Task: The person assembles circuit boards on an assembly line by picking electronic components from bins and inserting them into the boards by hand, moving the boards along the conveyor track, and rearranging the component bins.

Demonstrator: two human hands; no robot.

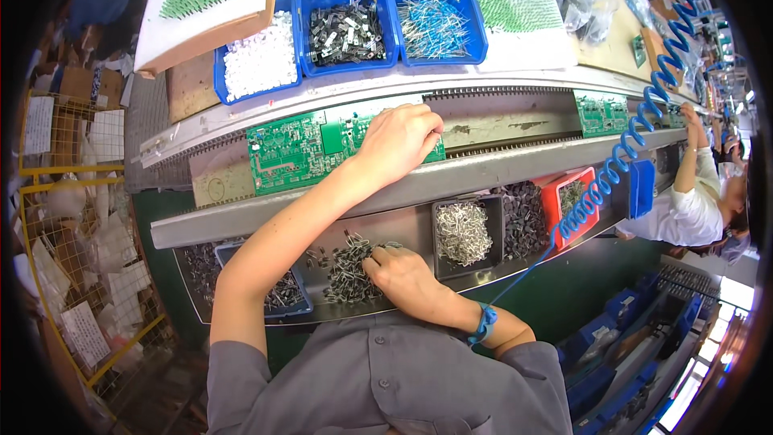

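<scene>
Circuit board (310, 149) lies under left hand (404, 138), right end partly covered, between conveyor rails (483, 166); open channel (515, 119) to its right. Left fingers curled, hold can't tell. Right hand (403, 275) in component pile (348, 270), fingers bent, hold unclear. Left forearm (310, 221) crosses near rail.

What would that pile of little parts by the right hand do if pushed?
The pile would probably spread, since its pieces lie loose. Each piece is likely light, being tiny. Their thin legs might snag together, as they poke every way.
</scene>
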